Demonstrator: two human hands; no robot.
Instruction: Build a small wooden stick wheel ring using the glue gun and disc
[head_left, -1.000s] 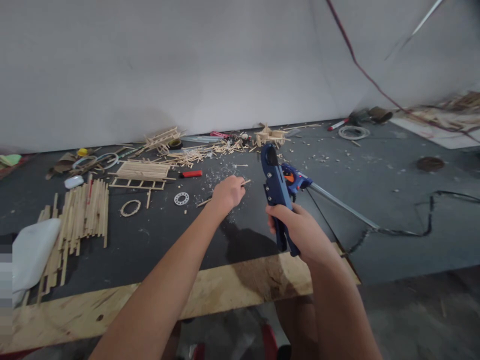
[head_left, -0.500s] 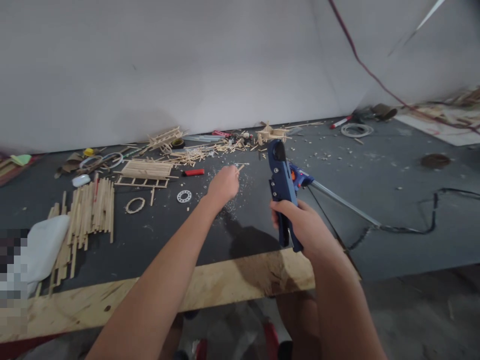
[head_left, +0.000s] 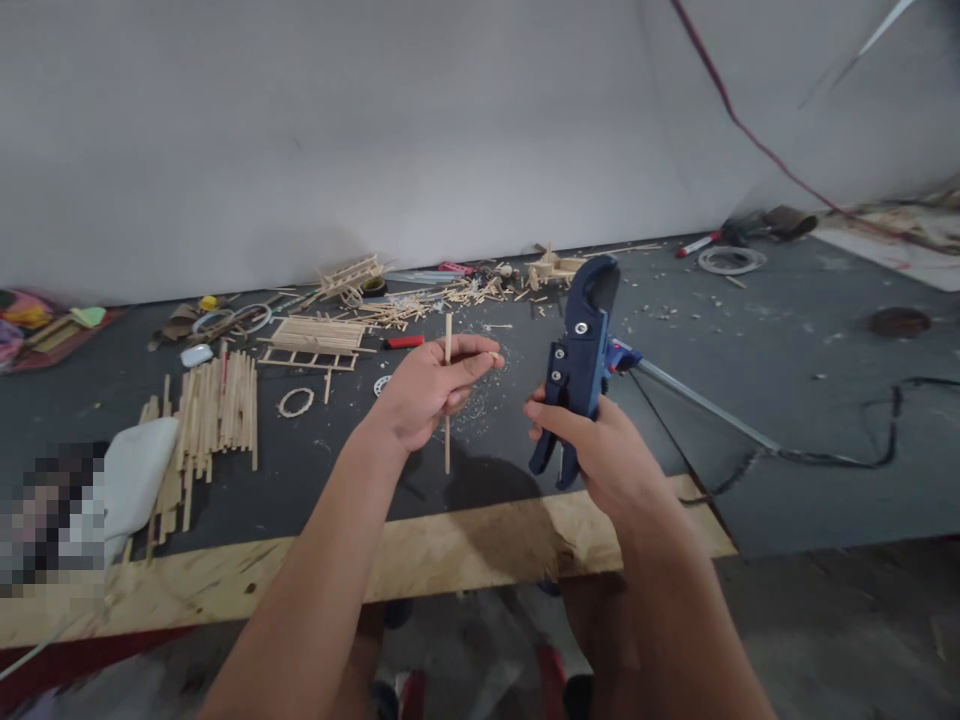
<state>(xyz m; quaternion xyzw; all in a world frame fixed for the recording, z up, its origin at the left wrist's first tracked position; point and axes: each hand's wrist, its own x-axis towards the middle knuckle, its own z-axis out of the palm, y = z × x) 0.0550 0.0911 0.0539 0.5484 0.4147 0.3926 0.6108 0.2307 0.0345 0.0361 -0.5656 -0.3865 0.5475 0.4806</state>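
Note:
My left hand [head_left: 431, 390] is closed around a thin wooden stick [head_left: 448, 455], which stands upright through the fingers. A small pale piece [head_left: 496, 359] shows between its thumb and index fingertips. My right hand [head_left: 600, 435] grips the handles of a dark blue pipe cutter [head_left: 579, 360] with its curved jaw pointing up. The cutter's handles are slightly apart, and nothing shows in its jaw. Beyond the cutter lies a blue glue gun [head_left: 619, 356], partly hidden. A red lighter-like object [head_left: 405, 342] rests just past my left hand.
Bundled wooden sticks [head_left: 217, 410] lie at left beside a white plastic container [head_left: 141, 475]. Behind are a small stick-built frame [head_left: 319, 340], a stick ring [head_left: 295, 402] and scattered offcuts [head_left: 480, 290]. A metal rod [head_left: 705, 403] and a tubing coil [head_left: 732, 261] lie at right.
My left hand has risen from the tabletop toward me, now showing the upright stick in its fingers. The cutter has turned in my right hand, its jaw now tilting to the right.

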